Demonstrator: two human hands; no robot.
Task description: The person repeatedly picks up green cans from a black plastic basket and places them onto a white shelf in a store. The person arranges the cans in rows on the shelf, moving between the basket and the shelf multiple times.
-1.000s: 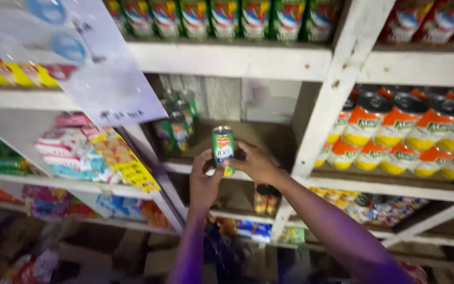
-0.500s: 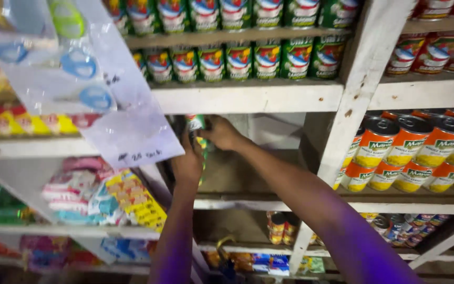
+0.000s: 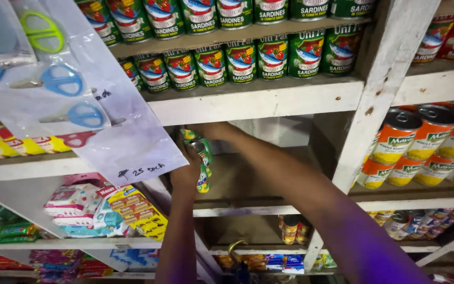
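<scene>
My left hand (image 3: 186, 169) is raised into the shelf bay (image 3: 269, 173) in front of me, its fingers wrapped round a green can (image 3: 202, 158) that stands upright with another can just beneath it, the two touching in a short stack near the bay's left edge; my right hand (image 3: 208, 131) reaches in from the right, just above and behind the left one, at the top of the same stack; it is partly hidden under the plank above, so I cannot tell whether it grips the can or merely rests against it; both forearms run up from the bottom of the view, the right one in a purple sleeve (image 3: 369, 247); directly above my hands, on the white plank (image 3: 258, 100), stands a row of green sardine cans (image 3: 237, 60), and a second row sits on the shelf higher up; to the left of my left hand, and close to it, hangs a clear plastic sheet (image 3: 127, 142) with scissors (image 3: 59, 81) in blue, green and red fixed to it; below that sheet, down and left of my hands, lie pink and yellow packets (image 3: 106, 208); well to the right of my hands, past a white upright post (image 3: 379, 100), orange cans (image 3: 421, 142) are stacked on their own shelf; under my hands, on the next shelf down, stand a few small tins (image 3: 290, 229).
</scene>
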